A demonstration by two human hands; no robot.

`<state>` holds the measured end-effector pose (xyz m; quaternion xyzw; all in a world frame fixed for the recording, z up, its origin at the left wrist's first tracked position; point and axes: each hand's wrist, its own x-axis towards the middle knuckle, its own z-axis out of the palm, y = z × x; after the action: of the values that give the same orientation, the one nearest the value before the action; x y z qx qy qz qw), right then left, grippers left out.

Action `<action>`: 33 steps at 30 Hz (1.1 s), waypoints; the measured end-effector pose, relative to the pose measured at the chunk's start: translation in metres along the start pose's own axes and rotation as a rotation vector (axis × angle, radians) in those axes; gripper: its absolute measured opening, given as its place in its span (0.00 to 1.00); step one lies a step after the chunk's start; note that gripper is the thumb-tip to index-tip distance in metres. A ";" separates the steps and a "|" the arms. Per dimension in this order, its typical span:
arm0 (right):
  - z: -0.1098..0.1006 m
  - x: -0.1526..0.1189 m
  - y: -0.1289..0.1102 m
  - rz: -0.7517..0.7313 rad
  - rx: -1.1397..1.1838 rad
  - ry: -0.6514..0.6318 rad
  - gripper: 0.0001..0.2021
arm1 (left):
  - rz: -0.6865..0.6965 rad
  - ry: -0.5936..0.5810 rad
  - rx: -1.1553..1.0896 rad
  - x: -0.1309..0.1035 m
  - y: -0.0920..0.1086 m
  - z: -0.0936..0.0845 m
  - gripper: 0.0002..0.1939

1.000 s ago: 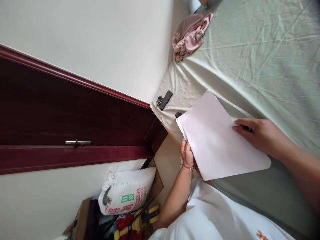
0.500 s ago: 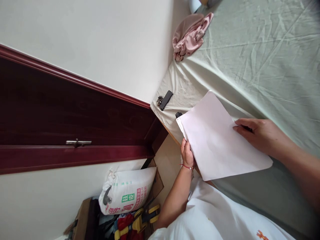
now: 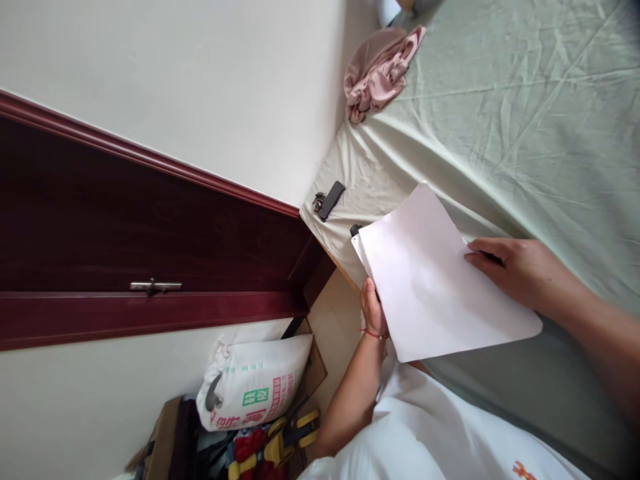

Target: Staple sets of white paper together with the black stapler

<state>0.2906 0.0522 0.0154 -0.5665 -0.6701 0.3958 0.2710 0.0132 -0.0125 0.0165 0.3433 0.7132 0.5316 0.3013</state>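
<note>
Several sheets of white paper (image 3: 445, 287) with rounded corners lie tilted over the near edge of the green-covered bed. My left hand (image 3: 373, 308), a red string bracelet at its wrist, grips the stack's lower left edge, its fingers partly hidden by the paper. On the far right edge, my right hand (image 3: 505, 263) pinches the top sheet between thumb and fingers. A small black object (image 3: 355, 230) shows just behind the stack's upper left corner. Beyond it lies a dark case with keys (image 3: 331, 201) on the sheet.
Pink cloth (image 3: 380, 77) is bunched at the back by the wall. A dark red door (image 3: 150, 227) with a metal bolt stands at left. Below it are a white printed sack (image 3: 260, 380) and a yellow and red toy (image 3: 275, 447) on the floor.
The top sheet has shifted slightly to the right at its upper left side, widening the gap to the sheets beneath. Both hands keep nearly the same places.
</note>
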 end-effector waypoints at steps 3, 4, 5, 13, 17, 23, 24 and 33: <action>0.000 0.000 0.000 0.009 -0.004 -0.009 0.17 | 0.005 0.002 -0.008 -0.001 -0.001 0.001 0.23; 0.001 0.001 0.000 0.010 -0.005 -0.009 0.17 | -0.005 -0.003 -0.035 -0.001 -0.002 0.001 0.23; 0.001 0.001 0.000 0.010 -0.006 -0.008 0.18 | -0.016 -0.021 -0.064 0.000 -0.004 0.001 0.22; -0.001 -0.001 -0.003 0.015 -0.008 -0.023 0.17 | -0.023 -0.181 -0.127 0.002 -0.006 0.002 0.17; -0.001 0.000 -0.002 0.013 -0.010 -0.025 0.17 | -0.011 -0.183 -0.144 0.002 -0.005 0.003 0.17; 0.001 0.001 0.000 0.003 -0.022 -0.020 0.17 | -0.025 -0.197 -0.108 0.001 -0.005 0.002 0.20; 0.001 0.001 0.000 -0.001 -0.028 -0.020 0.16 | -0.024 -0.194 -0.096 0.002 -0.005 0.002 0.20; -0.001 0.000 -0.004 0.093 -0.020 -0.041 0.17 | -0.015 -0.189 -0.101 0.000 -0.002 0.003 0.21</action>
<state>0.2894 0.0525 0.0191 -0.5914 -0.6523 0.4130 0.2327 0.0156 -0.0108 0.0140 0.3710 0.6566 0.5296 0.3883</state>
